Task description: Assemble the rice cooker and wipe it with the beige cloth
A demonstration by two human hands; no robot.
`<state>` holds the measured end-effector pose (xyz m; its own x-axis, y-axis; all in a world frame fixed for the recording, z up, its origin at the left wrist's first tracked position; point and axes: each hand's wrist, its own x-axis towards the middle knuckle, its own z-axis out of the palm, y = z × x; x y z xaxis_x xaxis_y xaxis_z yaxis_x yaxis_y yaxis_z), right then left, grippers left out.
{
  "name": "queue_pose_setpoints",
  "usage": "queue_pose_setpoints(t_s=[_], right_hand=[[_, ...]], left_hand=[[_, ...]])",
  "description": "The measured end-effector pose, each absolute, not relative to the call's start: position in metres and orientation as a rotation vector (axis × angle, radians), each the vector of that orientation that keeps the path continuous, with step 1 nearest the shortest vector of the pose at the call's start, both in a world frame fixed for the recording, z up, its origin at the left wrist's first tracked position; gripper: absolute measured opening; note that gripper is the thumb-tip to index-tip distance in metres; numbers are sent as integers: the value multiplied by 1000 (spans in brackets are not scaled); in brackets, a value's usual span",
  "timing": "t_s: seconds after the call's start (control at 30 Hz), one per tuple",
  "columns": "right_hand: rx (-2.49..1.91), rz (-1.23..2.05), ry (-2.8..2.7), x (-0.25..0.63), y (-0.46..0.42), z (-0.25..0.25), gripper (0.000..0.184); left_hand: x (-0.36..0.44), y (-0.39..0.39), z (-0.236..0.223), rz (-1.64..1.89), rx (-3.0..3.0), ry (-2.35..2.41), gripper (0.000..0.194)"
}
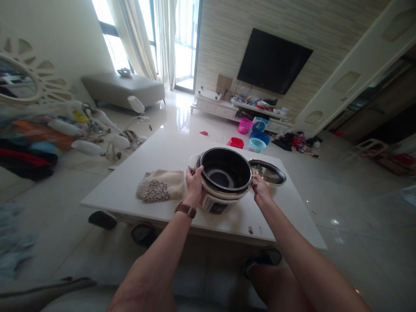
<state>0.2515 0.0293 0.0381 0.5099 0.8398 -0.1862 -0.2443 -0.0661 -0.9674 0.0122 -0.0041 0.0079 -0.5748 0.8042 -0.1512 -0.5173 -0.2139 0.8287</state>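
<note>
One round cooker stands on the white desk [175,156], close to its near edge — pale-bodied [234,200], with a dark control panel [219,207] facing the wearer. Its black inner pot [225,157] gapes upward, glossy-walled and pale-ringed at the bottom.

The left hand's grip [194,185] is closed on the cooker's left side, thumb by the rim; the right hand's grip [261,189] is closed on its right side. Most fingers are hidden, so whether they pinch pot or housing cannot be told. Blur leaves the panel's markings unreadable, and two small objects [250,230] before the cooker, to its right, are too tiny to name.

Just left of the cooker lies a patterned cloth [161,186]; behind its right side sits the lid [272,173]. Open desk top stretches beyond the cooker — and rightward, past the lid, to the edge.
</note>
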Motion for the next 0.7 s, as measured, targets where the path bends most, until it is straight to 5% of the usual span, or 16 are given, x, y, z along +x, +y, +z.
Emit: queue_pose_setpoints(t_s=[0.4,0.7], right_hand=[[-1368,918,-464,310,-14,29,13],[-1709,1002,-160,412,43,-4,21]], left_hand=[[47,-14,7,1711,510,1050,38],[51,-13,3,1700,512,1071,45]])
